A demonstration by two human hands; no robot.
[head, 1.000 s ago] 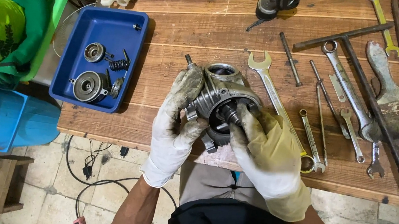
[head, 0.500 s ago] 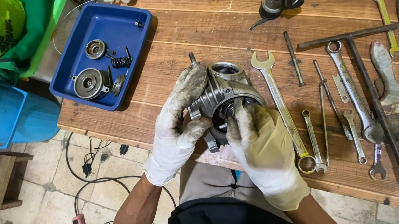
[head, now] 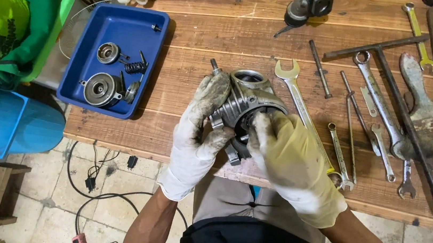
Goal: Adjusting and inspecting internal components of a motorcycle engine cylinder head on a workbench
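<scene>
The left hand (head: 200, 122) clamps the finned metal housing (head: 245, 100) steady on the counter (head: 208, 51) while the right hand's (head: 287, 161) fingertips, pinched inside its bore, should work squarely.

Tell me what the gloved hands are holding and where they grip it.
A grey metal engine casing: left hand wraps its left side, right hand covers its open front.
</scene>
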